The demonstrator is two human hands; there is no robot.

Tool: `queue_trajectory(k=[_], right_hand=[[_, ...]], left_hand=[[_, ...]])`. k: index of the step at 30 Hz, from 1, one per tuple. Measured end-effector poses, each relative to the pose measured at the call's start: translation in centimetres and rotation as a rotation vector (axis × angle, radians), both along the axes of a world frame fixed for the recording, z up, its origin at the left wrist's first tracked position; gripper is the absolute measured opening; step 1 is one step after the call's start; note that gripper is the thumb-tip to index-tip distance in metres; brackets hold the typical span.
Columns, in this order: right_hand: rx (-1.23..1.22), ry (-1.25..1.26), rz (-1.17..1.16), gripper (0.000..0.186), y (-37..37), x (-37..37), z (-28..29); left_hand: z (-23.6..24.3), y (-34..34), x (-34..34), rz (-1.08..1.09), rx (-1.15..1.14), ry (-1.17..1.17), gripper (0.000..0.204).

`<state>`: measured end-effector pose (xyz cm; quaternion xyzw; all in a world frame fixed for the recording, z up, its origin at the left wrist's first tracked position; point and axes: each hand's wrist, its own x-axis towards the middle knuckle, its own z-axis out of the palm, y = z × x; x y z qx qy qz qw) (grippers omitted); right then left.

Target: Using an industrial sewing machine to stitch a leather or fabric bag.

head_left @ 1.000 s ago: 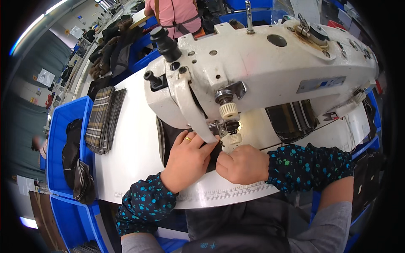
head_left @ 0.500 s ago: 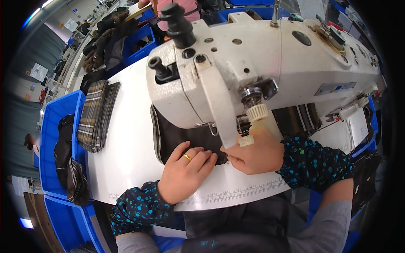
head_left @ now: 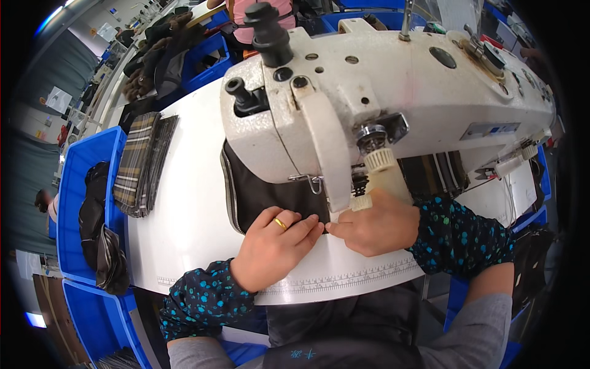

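A dark fabric piece (head_left: 264, 200) with a zipper (head_left: 228, 184) along its left side lies on the white table under the head of a sewing machine (head_left: 326, 141). My left hand (head_left: 273, 249), wearing a gold ring, presses its closed fingers on the piece's near edge. My right hand (head_left: 378, 227) is closed in a pinch at the same edge, just right of the left fingertips, below the machine's tension knobs. The two hands' fingertips almost meet. The machine head hides the needle and the far part of the fabric.
Stacked plaid fabric pieces (head_left: 138, 166) lie at the table's left, beside a blue bin (head_left: 67, 209) holding dark cloth. More striped fabric (head_left: 433, 175) sits behind my right hand. A ruler scale (head_left: 344, 278) runs along the front edge. Another person (head_left: 246, 21) is at the back.
The fingertips of both hands have drawn together at the fabric's near edge. My right index finger now points toward the left fingertips. The view has shifted slightly.
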<state>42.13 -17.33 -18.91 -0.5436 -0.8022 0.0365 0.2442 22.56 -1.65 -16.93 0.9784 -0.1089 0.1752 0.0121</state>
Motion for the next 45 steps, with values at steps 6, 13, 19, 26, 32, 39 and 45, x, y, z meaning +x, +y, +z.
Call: queue_trajectory(k=[6, 13, 19, 26, 32, 39, 45], right_hand=[[0.087, -0.068, -0.168, 0.007, 0.9, 0.4, -0.6], [0.140, -0.028, -0.275, 0.009, 1.6, 1.1, -2.3], [0.094, 0.033, -0.311, 0.008, 1.6, 0.6, -1.1], [0.173, -0.113, -0.328, 0.015, 1.0, 1.0, -2.1], [-0.002, 0.180, -0.344, 0.018, 1.2, -1.5, -1.3], [-0.414, 1.074, -0.330, 0.032, -1.0, -3.5, -1.5], [-0.264, 0.944, -0.346, 0.040, -7.5, -5.1, -0.2]], left_hand=[[-0.8, 1.8, 1.5, 0.046, -0.054, -0.001, 0.037], [-1.3, 3.4, 3.1, 0.121, 0.020, -0.020, 0.039], [-1.8, 4.3, 4.5, 0.196, -0.007, -0.015, 0.027], [-2.7, 3.9, 4.0, 0.267, 0.017, 0.043, 0.030], [0.3, 1.4, 1.6, 0.429, -0.019, 0.029, 0.032], [-0.1, -11.1, -4.5, 0.289, -0.365, -0.086, 0.034], [0.0, -16.2, -6.4, -0.001, -0.490, -0.172, 0.034]])
